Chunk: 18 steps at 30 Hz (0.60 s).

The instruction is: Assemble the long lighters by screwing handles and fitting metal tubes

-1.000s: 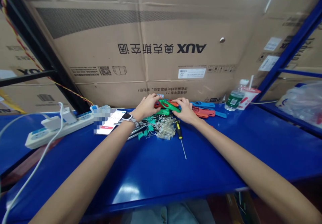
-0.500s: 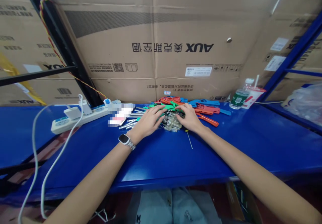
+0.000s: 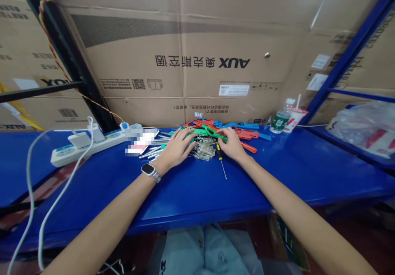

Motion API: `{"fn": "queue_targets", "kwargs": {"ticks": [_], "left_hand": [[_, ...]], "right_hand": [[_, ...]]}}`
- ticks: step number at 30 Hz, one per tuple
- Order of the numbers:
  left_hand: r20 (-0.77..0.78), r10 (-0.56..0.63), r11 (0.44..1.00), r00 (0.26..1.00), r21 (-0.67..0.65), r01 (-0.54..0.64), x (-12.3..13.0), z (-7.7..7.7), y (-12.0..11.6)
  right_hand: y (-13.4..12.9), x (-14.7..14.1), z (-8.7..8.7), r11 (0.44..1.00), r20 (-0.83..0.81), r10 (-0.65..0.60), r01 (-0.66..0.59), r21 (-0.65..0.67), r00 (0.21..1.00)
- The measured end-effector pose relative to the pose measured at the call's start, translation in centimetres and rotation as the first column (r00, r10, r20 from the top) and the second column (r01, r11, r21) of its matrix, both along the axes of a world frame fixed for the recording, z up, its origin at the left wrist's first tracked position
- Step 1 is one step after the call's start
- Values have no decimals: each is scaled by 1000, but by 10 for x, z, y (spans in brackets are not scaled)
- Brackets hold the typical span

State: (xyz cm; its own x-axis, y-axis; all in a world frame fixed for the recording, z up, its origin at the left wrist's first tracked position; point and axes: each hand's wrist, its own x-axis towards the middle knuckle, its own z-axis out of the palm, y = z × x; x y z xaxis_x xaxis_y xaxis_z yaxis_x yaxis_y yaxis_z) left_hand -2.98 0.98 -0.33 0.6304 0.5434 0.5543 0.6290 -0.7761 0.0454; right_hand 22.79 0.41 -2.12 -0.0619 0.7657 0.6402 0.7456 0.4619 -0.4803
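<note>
My left hand (image 3: 176, 148), with a watch (image 3: 148, 169) on its wrist, lies palm down over the pile's left side, fingers spread. Silver metal tubes (image 3: 150, 153) stick out beneath it. My right hand (image 3: 232, 144) is closed at thumb and index finger around the end of a green plastic piece (image 3: 211, 131), which has a loop-shaped opening. Clear plastic parts (image 3: 203, 150) are heaped between both hands. Just below the right hand's fingertips lies a screwdriver (image 3: 219, 152) with a black and yellow handle. The right palm is hidden.
Red plastic pieces (image 3: 247, 134) and blue ones (image 3: 241, 125) spread behind the hands. A phone (image 3: 144, 141) lies left, beside a power strip (image 3: 61, 155) with white cables. A bottle (image 3: 279, 120) and a cup (image 3: 294, 119) stand right. A large carton (image 3: 138, 32) backs the blue table (image 3: 197, 196).
The view has shifted slightly, moving the scene left. The green piece has tilted between my hands, its loop now showing, and the screwdriver's handle has come into sight.
</note>
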Motion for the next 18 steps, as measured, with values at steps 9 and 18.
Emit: {"fn": "queue_targets", "kwargs": {"ticks": [9,18], "left_hand": [[-49,29,999,998,44,-27,37,23,18],[101,-6,1000,995,-22,8,26,9,12]], "right_hand": [[13,8,1,974,214,-152,183,-134,965],[32,14,-7,986,-13,-21,19,-164,1000]]}}
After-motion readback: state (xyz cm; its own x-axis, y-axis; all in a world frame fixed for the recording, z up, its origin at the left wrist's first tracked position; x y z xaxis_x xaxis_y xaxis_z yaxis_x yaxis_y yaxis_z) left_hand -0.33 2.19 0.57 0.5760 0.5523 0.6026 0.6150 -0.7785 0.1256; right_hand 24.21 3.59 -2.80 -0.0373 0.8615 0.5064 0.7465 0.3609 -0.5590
